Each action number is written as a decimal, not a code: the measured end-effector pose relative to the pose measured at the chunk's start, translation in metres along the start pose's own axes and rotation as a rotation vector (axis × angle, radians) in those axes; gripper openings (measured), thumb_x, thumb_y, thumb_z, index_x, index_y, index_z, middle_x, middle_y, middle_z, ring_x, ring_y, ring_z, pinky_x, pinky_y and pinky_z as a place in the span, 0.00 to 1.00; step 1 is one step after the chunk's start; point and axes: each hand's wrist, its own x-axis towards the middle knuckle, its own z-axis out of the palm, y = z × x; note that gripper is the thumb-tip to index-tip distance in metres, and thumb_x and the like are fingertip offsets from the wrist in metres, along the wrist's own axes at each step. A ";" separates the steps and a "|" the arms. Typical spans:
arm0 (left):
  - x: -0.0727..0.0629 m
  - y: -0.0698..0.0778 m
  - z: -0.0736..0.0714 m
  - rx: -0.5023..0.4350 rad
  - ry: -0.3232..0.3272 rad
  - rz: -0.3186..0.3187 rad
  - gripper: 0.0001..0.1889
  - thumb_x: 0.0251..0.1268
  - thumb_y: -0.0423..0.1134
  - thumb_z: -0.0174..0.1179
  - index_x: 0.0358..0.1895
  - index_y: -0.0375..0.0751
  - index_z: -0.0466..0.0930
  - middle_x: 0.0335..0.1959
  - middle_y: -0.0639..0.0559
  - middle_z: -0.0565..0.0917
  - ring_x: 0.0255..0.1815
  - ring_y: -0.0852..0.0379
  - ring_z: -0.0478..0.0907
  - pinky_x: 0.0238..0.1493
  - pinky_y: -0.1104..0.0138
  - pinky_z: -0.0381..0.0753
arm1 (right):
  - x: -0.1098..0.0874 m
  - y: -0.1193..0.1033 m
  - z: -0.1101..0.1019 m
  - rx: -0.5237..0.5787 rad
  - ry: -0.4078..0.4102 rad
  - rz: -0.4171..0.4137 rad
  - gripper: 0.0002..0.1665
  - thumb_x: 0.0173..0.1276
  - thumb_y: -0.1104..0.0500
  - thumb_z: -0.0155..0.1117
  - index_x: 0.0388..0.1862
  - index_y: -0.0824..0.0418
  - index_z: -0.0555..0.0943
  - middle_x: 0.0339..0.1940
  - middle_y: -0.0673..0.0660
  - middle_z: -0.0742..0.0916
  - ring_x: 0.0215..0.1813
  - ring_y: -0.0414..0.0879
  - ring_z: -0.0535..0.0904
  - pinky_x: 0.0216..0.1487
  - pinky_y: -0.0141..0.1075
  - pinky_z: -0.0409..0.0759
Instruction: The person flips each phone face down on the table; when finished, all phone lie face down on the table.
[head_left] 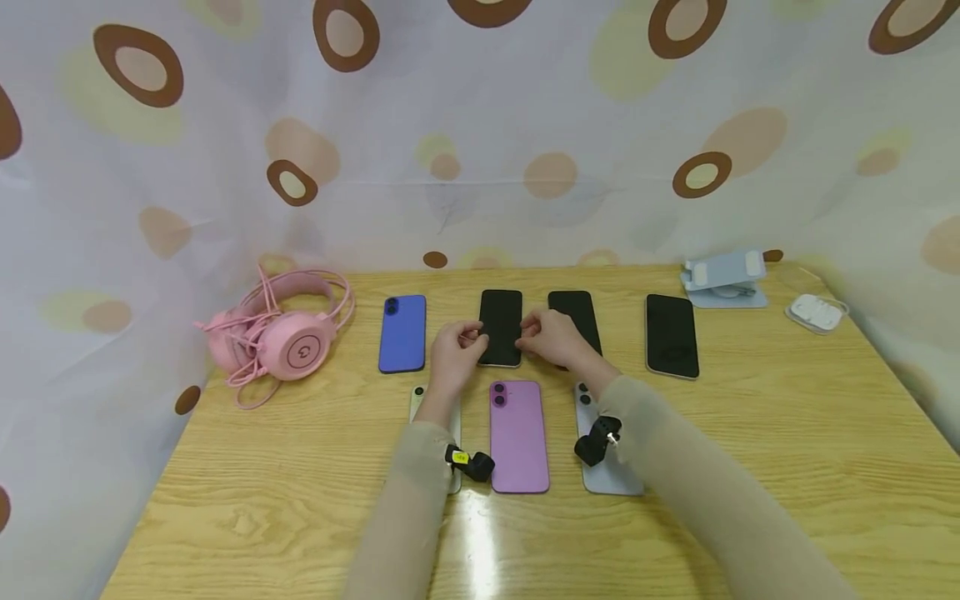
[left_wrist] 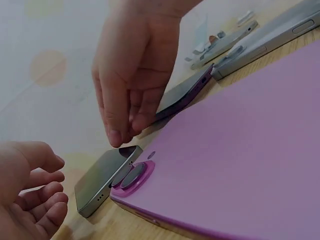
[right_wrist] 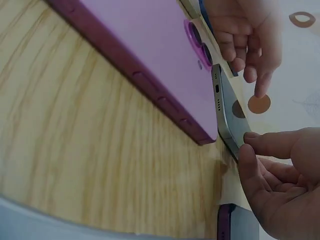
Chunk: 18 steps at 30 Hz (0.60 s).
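Half-curled, seemingly empty left hand (head_left: pixel 450 357) and right hand (head_left: pixel 556 336) flank a black phone (head_left: pixel 501 327) at nine and three o'clock, likely for alignment.

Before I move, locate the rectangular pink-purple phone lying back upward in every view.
Head: the pink-purple phone lies lower middle, slightly right.
Left wrist: the pink-purple phone fills much of the lower right.
Right wrist: the pink-purple phone slants from upper left past centre.
Shared landmark: the silver-edged black-screened phone beyond its camera end.
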 end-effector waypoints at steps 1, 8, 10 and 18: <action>-0.001 0.000 0.000 0.003 0.011 0.005 0.13 0.61 0.32 0.62 0.48 0.32 0.82 0.36 0.46 0.77 0.38 0.51 0.74 0.41 0.63 0.75 | -0.001 0.001 0.000 0.000 -0.003 0.006 0.22 0.64 0.60 0.66 0.53 0.70 0.76 0.37 0.60 0.82 0.34 0.47 0.79 0.37 0.36 0.75; -0.001 -0.003 0.000 0.113 0.010 0.014 0.15 0.59 0.31 0.64 0.49 0.28 0.81 0.34 0.45 0.76 0.36 0.51 0.74 0.39 0.63 0.75 | -0.003 0.006 0.004 0.058 -0.037 0.042 0.27 0.65 0.58 0.66 0.57 0.73 0.73 0.40 0.61 0.82 0.34 0.47 0.84 0.40 0.37 0.79; 0.000 -0.005 0.001 0.152 -0.030 0.012 0.16 0.60 0.32 0.63 0.50 0.28 0.80 0.35 0.45 0.75 0.36 0.52 0.73 0.39 0.64 0.74 | -0.004 0.006 0.005 0.093 -0.045 0.046 0.29 0.65 0.58 0.66 0.58 0.74 0.72 0.40 0.61 0.82 0.32 0.46 0.84 0.39 0.37 0.80; 0.002 -0.009 0.001 0.200 -0.104 -0.006 0.17 0.61 0.31 0.62 0.53 0.28 0.79 0.36 0.47 0.74 0.36 0.54 0.71 0.39 0.65 0.73 | 0.001 0.003 0.007 0.274 -0.035 0.155 0.29 0.66 0.57 0.65 0.59 0.74 0.72 0.43 0.63 0.83 0.27 0.43 0.83 0.38 0.33 0.80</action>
